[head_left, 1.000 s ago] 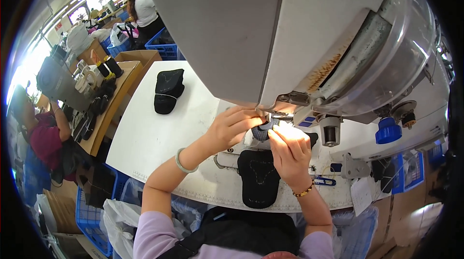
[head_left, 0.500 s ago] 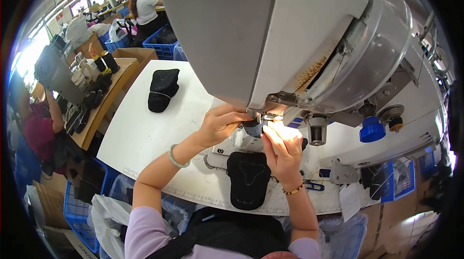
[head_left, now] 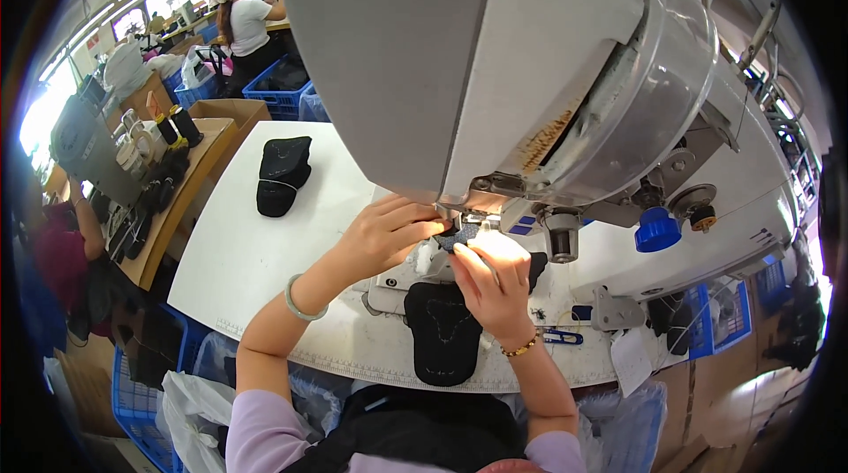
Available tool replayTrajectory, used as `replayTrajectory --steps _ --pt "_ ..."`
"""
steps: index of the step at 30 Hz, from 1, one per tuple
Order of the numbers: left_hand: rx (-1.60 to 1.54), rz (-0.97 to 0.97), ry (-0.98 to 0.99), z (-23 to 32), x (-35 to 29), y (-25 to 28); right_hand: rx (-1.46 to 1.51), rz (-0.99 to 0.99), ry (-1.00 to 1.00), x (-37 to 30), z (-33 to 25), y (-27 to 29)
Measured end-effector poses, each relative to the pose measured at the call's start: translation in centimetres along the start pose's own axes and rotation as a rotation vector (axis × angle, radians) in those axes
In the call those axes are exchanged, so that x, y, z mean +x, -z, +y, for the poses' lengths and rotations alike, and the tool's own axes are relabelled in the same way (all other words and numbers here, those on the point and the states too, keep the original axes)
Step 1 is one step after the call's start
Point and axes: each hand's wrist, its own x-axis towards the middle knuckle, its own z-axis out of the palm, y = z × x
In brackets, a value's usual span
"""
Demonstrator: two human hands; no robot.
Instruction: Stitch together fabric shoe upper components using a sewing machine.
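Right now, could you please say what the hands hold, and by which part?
A grey cloth piece: the left hand pinches its left side, the right hand its near edge.

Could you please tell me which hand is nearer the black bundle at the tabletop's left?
Left. The left hand is right of the black bundle; the right hand is farther right.
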Motion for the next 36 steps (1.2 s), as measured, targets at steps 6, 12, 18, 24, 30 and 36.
replayTrajectory --steps 6,12,18,24,30,36 --pt "0.097 -0.037 0.005 0.9 0.0 0.1 -0.025 -0.041 -0.015 -0.1 0.0 0.1" --pt "0.203 -0.043 0.02 2.2 0.1 -0.1 -0.017 -0.028 -0.016 0.1 0.1 0.3" --pt "0.493 -0.157 -0.023 4.9 0.9 -0.4 0.066 -0.041 -0.065 0.7 1.0 0.7" --pt "0.511 -0.121 0.062 5.4 1.1 -0.7 0.075 -0.062 -0.108 0.5 1.6 0.4" --pt "-0.163 -0.125 0.1 -0.2 -0.8 0.4 0.09 -0.091 -0.174 0.1 1.5 0.4" --pt "-0.259 -0.166 0.007 -1.5 -0.9 0.9 -0.023 0.041 -0.008 -0.3 1.2 -0.1"
